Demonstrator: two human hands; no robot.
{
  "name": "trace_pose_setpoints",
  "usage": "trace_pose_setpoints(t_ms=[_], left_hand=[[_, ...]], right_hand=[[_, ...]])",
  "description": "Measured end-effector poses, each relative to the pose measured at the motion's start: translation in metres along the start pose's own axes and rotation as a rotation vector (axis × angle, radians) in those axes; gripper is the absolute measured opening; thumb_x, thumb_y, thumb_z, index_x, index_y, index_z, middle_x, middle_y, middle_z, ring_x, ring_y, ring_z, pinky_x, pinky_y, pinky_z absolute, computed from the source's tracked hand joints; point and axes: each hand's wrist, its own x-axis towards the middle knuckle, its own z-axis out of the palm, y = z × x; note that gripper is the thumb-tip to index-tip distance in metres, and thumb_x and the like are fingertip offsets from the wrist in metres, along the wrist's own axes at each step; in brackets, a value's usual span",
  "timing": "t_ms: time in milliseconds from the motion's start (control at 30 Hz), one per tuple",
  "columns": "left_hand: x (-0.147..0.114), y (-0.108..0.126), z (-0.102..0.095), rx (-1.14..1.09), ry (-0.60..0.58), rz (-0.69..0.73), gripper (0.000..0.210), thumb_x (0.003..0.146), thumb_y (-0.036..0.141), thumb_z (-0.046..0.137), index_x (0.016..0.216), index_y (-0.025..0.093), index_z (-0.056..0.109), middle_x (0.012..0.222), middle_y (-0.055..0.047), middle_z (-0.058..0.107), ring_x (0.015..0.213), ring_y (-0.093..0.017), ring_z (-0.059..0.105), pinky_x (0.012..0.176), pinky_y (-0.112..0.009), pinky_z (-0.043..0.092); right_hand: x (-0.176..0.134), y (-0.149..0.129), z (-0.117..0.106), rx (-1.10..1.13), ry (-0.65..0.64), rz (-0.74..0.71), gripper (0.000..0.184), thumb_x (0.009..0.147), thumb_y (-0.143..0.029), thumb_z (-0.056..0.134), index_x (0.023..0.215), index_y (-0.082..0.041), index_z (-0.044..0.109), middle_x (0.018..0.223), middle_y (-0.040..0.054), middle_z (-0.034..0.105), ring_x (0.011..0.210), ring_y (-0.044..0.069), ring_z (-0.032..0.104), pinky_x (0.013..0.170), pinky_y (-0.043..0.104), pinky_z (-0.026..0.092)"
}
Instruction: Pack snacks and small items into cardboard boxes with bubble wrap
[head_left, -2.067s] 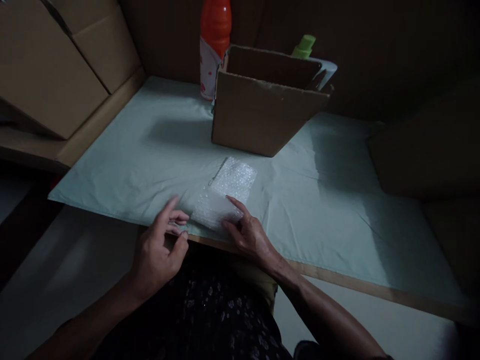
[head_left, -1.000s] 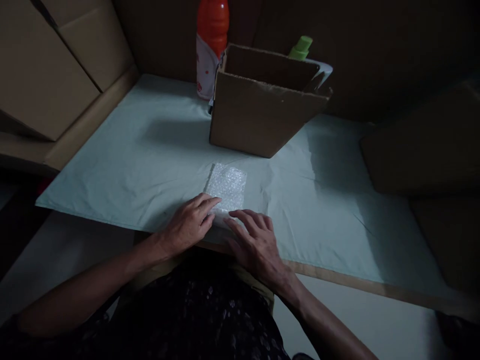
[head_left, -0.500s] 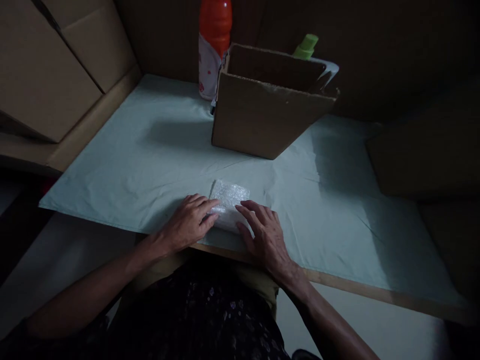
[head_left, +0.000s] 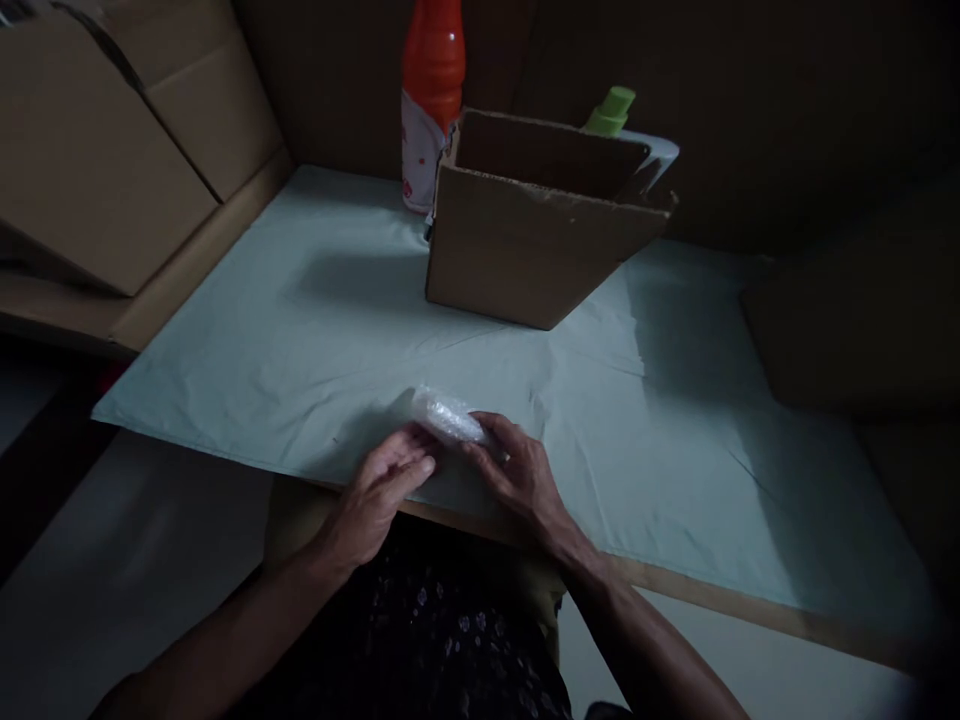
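Note:
A small bubble-wrap packet [head_left: 448, 415] is tilted up on its edge near the front of the cloth-covered table. My right hand [head_left: 521, 470] pinches its right end between thumb and fingers. My left hand [head_left: 390, 482] lies just below its left end, palm turned up and fingers apart; whether the fingertips touch the wrap I cannot tell. What the wrap contains, if anything, does not show.
A tall cardboard box [head_left: 525, 245], open at the top, stands behind the packet. A green-capped bottle [head_left: 611, 112] rises behind it, and an orange bottle [head_left: 435, 65] stands at its left. More cardboard boxes [head_left: 97, 150] are at the left. A pale green cloth [head_left: 247, 320] covers the table.
The packet was lying flat under both hands; now it is tipped up in my right hand. My left hand has moved off its top and turned palm up.

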Motion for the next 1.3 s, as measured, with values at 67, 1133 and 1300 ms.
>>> trace_pose_setpoints(t_ms=[67, 1133, 1300], left_hand=[[0.003, -0.008, 0.012, -0.124, -0.037, -0.035, 0.036, 0.078, 0.038, 0.078, 0.106, 0.016, 0.072, 0.109, -0.009, 0.074, 0.114, -0.026, 0.065, 0.108, -0.041, 0.044], [0.036, 0.028, 0.031, 0.67, -0.485, -0.066, 0.022, 0.079, 0.023, 0.06, 0.098, 0.016, 0.067, 0.079, 0.001, 0.061, 0.069, -0.014, 0.052, 0.061, -0.024, 0.04], [0.068, 0.107, 0.041, 1.033, -0.418, 0.56, 0.06, 0.078, 0.039, 0.078, 0.134, 0.026, 0.061, 0.135, -0.011, 0.065, 0.122, -0.032, 0.06, 0.103, -0.043, 0.049]], right_hand=[[-0.008, -0.008, 0.003, 0.127, -0.066, 0.025, 0.033, 0.098, -0.041, 0.057, 0.122, -0.019, 0.066, 0.1, 0.0052, 0.076, 0.086, 0.021, 0.067, 0.076, 0.032, 0.051], [0.016, -0.001, -0.088, 0.288, -0.338, 0.009, 0.042, 0.088, -0.059, 0.066, 0.096, -0.017, 0.069, 0.078, 0.001, 0.061, 0.068, 0.014, 0.052, 0.061, 0.024, 0.044], [0.02, 0.007, -0.127, 0.472, -0.128, 0.078, 0.038, 0.085, -0.054, 0.072, 0.087, -0.017, 0.066, 0.074, 0.0014, 0.059, 0.066, 0.013, 0.054, 0.057, 0.023, 0.046]])
